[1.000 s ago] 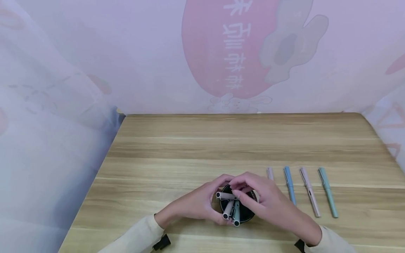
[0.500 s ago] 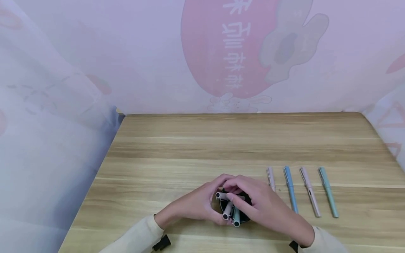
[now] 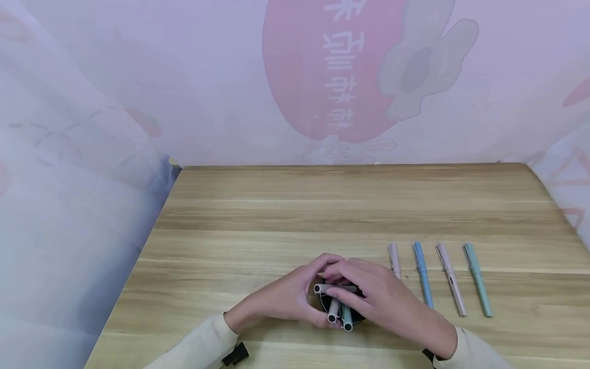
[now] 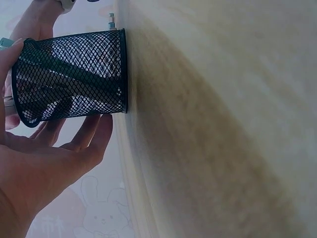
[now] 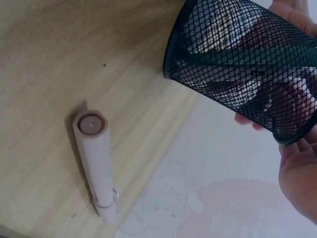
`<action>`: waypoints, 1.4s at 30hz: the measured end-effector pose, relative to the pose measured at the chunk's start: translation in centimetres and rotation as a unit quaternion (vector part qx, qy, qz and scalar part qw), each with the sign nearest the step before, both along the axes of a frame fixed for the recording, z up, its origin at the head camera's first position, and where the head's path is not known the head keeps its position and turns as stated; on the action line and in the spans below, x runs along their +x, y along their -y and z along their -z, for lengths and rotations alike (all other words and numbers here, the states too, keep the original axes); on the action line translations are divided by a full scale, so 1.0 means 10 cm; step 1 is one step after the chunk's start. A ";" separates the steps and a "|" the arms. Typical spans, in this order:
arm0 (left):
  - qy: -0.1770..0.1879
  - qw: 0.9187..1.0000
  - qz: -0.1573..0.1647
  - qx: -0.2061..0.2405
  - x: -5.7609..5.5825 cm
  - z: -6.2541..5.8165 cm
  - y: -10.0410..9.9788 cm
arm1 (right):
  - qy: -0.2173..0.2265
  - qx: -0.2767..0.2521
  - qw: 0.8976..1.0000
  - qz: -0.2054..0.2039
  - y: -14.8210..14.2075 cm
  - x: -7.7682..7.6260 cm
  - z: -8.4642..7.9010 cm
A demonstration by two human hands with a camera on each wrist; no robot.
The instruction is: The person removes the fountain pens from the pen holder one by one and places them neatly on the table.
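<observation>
A black mesh pen holder (image 4: 74, 74) stands on the table, and my left hand (image 3: 290, 292) curls round its left side, thumb in front and fingers behind. Out of its mouth lean a pale pen (image 3: 321, 289), a pinkish pen (image 3: 333, 310) and a green pen (image 3: 347, 319), caps up. My right hand (image 3: 387, 297) reaches over the rim from the right and pinches the pale pen between thumb and fingers; its fingertips are partly hidden. To the right lies a row of capped pens: light purple (image 3: 394, 260), blue (image 3: 422, 277), pink (image 3: 451, 279) and green (image 3: 478, 279).
The wooden table (image 3: 258, 205) reaches back to a pale printed curtain (image 3: 221, 102). In the right wrist view, a pale pen (image 5: 96, 163) lies close to the holder. A dark wrist strap piece (image 3: 236, 353) hangs under the left sleeve.
My right hand has moved left and down over the holder, uncovering more of the light purple pen. The pen tops in the holder have shifted slightly. My left hand has stayed in place.
</observation>
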State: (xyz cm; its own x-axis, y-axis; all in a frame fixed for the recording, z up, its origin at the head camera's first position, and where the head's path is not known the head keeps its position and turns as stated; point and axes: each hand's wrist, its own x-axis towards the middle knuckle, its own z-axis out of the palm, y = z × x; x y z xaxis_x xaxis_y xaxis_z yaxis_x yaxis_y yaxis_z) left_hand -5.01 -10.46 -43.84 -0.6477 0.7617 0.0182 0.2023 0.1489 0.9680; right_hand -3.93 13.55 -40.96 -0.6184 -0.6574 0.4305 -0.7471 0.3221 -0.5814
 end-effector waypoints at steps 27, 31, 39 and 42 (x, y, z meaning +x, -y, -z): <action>0.001 1.000 -0.013 0.002 0.02 -0.03 0.01 | -0.029 -0.092 0.995 -0.028 0.01 -0.01 0.15; 0.001 1.000 -0.009 0.002 0.01 -0.03 0.01 | -0.033 -0.112 0.993 -0.031 0.01 -0.01 0.15; -0.011 1.000 -0.002 0.000 0.00 -0.02 0.01 | -0.046 -0.157 0.986 -0.026 0.03 -0.01 0.16; -0.010 1.000 -0.005 -0.002 0.01 -0.01 0.01 | -0.061 -0.159 0.985 -0.015 0.03 -0.01 0.14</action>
